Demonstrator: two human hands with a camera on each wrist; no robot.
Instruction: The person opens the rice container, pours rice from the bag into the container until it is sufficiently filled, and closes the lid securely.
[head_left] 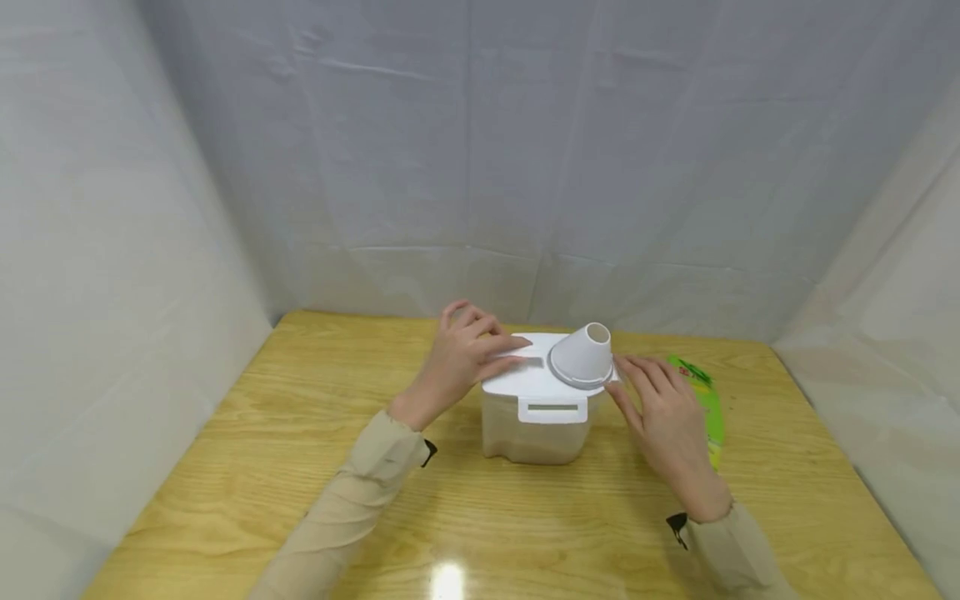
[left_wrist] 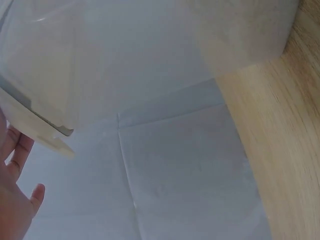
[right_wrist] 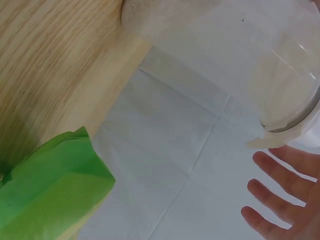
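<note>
A translucent plastic container [head_left: 534, 437] with a white lid [head_left: 525, 379] stands on the wooden table [head_left: 300, 467]. A white cone-shaped cap [head_left: 583, 356] sits on the lid's right part. My left hand [head_left: 467, 354] lies on the lid's left side with its fingers stretched flat across it. My right hand [head_left: 660, 404] rests with straight fingers against the lid's right edge, beside the cone. In the left wrist view the container [left_wrist: 40, 75] fills the upper left, with fingers [left_wrist: 20, 150] under its lid rim. The right wrist view shows the container [right_wrist: 280, 65] and straight fingers [right_wrist: 280, 175] just below the rim.
A green packet [head_left: 708, 408] lies on the table right behind my right hand, also seen in the right wrist view as a green packet [right_wrist: 50, 195]. Grey cloth walls [head_left: 480, 150] close in the table on three sides.
</note>
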